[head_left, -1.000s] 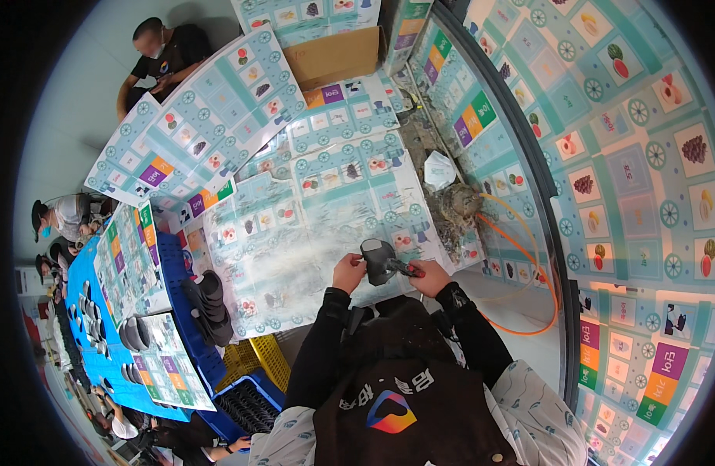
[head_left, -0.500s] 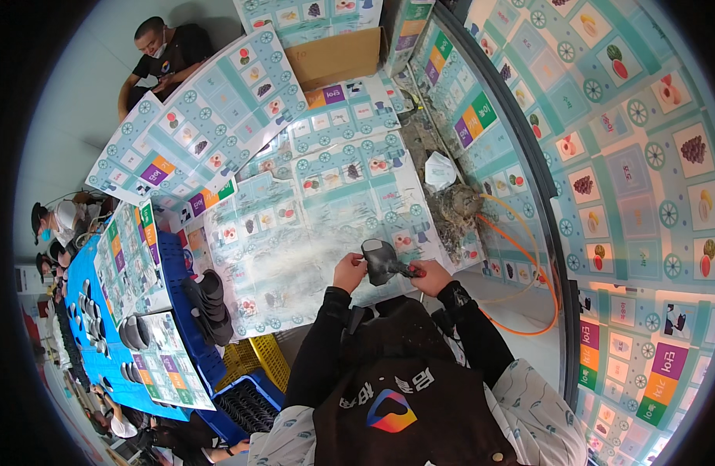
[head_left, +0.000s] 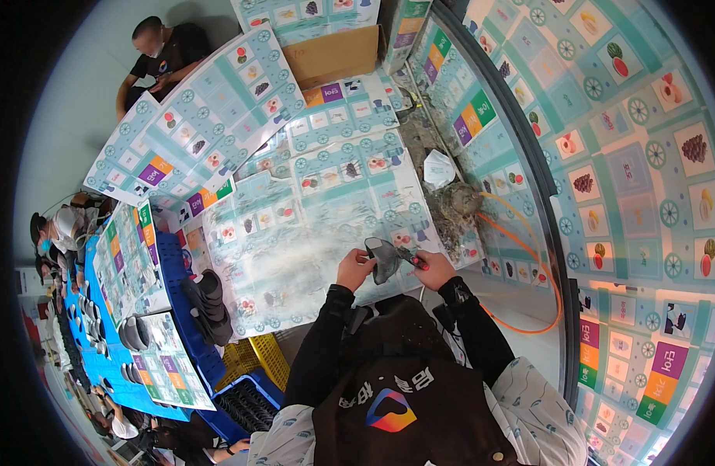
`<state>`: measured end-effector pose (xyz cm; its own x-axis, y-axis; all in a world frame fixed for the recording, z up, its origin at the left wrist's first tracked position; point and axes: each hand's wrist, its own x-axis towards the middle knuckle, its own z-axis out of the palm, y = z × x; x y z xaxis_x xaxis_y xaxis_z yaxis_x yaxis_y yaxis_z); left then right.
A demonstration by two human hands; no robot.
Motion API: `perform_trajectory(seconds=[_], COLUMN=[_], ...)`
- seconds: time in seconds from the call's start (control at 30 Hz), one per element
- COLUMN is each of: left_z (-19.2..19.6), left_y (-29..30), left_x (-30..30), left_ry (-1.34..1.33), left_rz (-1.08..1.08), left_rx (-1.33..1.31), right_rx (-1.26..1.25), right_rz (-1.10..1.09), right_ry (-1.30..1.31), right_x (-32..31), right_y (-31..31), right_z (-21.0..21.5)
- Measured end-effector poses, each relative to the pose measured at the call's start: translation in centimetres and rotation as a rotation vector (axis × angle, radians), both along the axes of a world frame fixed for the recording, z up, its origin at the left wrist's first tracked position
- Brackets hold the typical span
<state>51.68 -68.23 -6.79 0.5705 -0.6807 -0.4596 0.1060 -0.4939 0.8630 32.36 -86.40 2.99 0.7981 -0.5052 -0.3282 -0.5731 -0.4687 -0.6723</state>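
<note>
My left hand pinches a dark grey, hollow, cup-shaped piece by its left edge, above the front part of the covered table. The piece is tilted, and a lighter opening shows at its upper left. In my right hand is a small dark tool with red on its handle; its exact kind cannot be made out. The tool's tip points left at the piece, close to its right side. Whether the two touch I cannot tell. My right fingers are closed around the handle.
Patterned sheets with whitish smears cover the table. Dark grey pieces lie stacked on a blue crate at left, near a yellow crate. An orange hose loops at right. A patterned panel and a seated person are at far left.
The grey piece has turned in my left hand, so its opening now faces up and left. My right hand and the tool have shifted slightly right and up.
</note>
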Motion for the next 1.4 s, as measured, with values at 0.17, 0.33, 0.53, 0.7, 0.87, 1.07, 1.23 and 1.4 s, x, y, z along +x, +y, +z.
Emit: perform_trajectory(seconds=[0.17,0.33,0.53,0.7,0.87,1.07,1.23,1.4], left_z=[0.9,0.8,-0.9,-2.6,-3.2,-3.0,-2.8,-2.9], left_y=[-0.7,-0.6,0.7,2.1,3.1,4.8,6.3,7.5], left_x=[-0.1,-0.1,0.5,1.3,1.6,2.5,3.3,3.3], left_ry=[-0.044,-0.094,-0.177,-0.161,-0.206,-0.301,-0.361,-0.3], left_rz=[-0.029,-0.047,-0.024,0.064,0.074,0.125,0.198,0.285], left_rx=[0.003,0.037,0.117,0.187,0.196,0.218,0.275,0.249], right_rx=[-0.002,0.078,0.601,0.667,0.535,0.258,0.39,0.314], right_rz=[0.022,0.094,-0.019,-0.13,-0.098,0.047,0.123,0.167], right_ry=[0.05,0.191,0.348,0.142,0.147,0.085,0.113,0.181], right_x=[-0.1,-0.5,0.2,2.3,5.2,7.2,7.3,7.6], right_y=[-0.1,1.0,1.4,1.4,2.2,2.2,1.6,1.2], right_z=[0.3,0.5,1.3,1.4,-0.4,-2.8,-1.9,-1.6])
